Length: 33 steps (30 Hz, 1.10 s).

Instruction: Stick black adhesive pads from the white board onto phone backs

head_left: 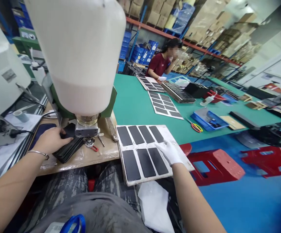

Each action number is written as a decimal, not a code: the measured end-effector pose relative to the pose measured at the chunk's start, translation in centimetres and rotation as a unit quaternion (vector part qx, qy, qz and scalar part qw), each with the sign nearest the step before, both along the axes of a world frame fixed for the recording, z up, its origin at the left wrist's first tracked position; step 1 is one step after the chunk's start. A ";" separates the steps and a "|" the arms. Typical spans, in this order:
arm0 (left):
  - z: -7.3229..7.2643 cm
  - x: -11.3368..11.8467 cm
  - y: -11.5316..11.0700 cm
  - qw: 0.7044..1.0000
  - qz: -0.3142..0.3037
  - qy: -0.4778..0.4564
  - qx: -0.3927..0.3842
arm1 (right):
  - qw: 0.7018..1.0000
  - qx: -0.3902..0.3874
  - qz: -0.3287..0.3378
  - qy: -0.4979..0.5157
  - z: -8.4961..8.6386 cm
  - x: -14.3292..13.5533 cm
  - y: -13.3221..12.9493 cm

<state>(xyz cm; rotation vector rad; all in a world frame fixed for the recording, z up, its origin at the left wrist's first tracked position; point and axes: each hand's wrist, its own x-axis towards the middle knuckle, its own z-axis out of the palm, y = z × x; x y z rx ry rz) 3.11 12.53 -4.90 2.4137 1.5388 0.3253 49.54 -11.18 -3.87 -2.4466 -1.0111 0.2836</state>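
Note:
My left hand (50, 139), bare with a bracelet at the wrist, is at a stack of thin black rectangular pieces (68, 151) on the brown worktop. Its thumb and fingers close about the upper end of the stack. My right hand (169, 151), in a white glove, lies over a white board (179, 155) with its fingers stretched out. Black rectangular panels (144, 162) lie in two rows on this board. The fingertips touch near the lower end of a top-row panel (156, 134); the glove hides part of the board.
A machine with a large whitish bottle (82, 64) stands before me, its metal head (87, 131) between my hands. On the green table (130, 97) are another panel board (166, 105), pliers (195, 127) and a blue tray (209, 119). A person (158, 66) sits beyond. Red stools (215, 166) stand right.

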 end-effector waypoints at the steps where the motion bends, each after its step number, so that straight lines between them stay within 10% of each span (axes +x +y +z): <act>1: 0.2 0.1 0.0 1.000 0.005 -0.003 0.000 | 1.000 0.011 0.007 0.008 0.1 -0.6 0.6; 9: 3.7 -3.0 -4.0 0.945 0.097 -0.284 -0.127 | 0.972 0.064 0.189 0.123 2.1 -12.4 4.5; 16: 1.4 -2.9 -13.9 0.598 -0.033 -0.561 -0.571 | 0.830 0.142 0.508 0.179 4.0 -25.6 5.7; 20: -1.4 -1.8 -16.5 0.488 0.008 -0.618 -0.616 | 0.787 0.109 0.580 0.181 3.0 -29.4 6.3; 27: -1.7 -2.9 -16.8 0.443 0.075 -0.647 -0.617 | 0.791 0.066 0.561 0.236 2.9 -28.2 6.2; 33: -1.7 -1.8 -13.8 0.475 0.047 -0.668 -0.570 | 0.866 0.065 0.310 0.387 3.8 -21.8 5.6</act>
